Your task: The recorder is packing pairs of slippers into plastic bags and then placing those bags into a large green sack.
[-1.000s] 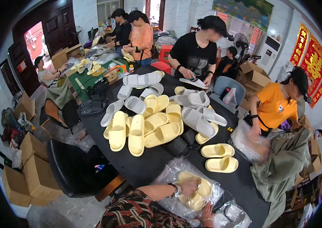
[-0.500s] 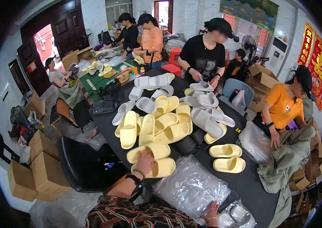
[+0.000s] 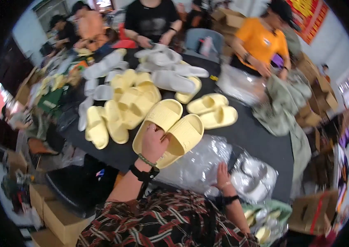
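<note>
Bright, even daylight fills the room, and the clear plastic bags on the dark table throw back white glare. Motion blur smears the whole view, worst toward the far people. The fisheye bends the edges into a black rim.

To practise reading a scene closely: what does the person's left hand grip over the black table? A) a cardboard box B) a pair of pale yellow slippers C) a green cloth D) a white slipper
B: the left hand has its fingers closed on a pair of pale yellow slippers above the black table, while the right hand rests on a clear plastic bag.
</note>
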A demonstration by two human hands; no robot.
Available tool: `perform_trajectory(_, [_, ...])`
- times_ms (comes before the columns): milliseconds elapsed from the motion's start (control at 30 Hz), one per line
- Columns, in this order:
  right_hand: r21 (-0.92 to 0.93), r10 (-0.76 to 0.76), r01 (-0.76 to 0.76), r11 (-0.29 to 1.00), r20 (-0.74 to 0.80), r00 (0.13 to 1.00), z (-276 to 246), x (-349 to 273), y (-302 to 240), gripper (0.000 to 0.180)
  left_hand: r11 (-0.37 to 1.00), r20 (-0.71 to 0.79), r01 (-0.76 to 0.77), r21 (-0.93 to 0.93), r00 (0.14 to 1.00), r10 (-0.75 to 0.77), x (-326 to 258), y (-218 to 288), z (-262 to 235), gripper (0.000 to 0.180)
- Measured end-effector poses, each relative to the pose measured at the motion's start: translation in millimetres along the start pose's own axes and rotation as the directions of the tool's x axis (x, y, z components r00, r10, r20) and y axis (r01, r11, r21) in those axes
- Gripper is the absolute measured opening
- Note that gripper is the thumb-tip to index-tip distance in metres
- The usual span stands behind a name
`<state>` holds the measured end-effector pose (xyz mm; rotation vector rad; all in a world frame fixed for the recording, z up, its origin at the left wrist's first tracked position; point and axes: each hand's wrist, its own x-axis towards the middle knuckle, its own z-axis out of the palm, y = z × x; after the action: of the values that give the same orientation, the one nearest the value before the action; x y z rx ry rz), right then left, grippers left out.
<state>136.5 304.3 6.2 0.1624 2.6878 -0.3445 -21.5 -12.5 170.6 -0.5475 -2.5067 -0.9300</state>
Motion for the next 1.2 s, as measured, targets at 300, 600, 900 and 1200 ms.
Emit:
perform_trajectory(300, [-0.057,0.138,-0.132,0.990,0.119,0.983,35.2,-14.7,3.9,0.120,0.975,0.417,-0.065,-0.214,0.896,0.152,-54.3,57.6,149.0,0.017])
perform_trajectory(600, [-0.103,0.155,-0.146,0.984,0.084,0.984,43.5,-21.2,3.8,0.135,0.992,0.545,0.088,0.093,0.829,-0.125,-105.5,-5.2,190.1,0.018])
perform_trajectory(900, [-0.114,0.102,-0.085,0.990,0.150,0.983,19.5,-14.3,1.2,0.116,0.954,0.407,0.146,0.263,0.879,-0.247,-88.1,-129.0,113.4,0.017])
perform_trajectory(1200, [0.663,0.174,-0.131,0.737,0.000,0.985,2.9,24.5,-29.3,0.085,0.978,0.433,0.110,0.176,0.884,-0.177,-86.9,-88.1,114.1,0.017])
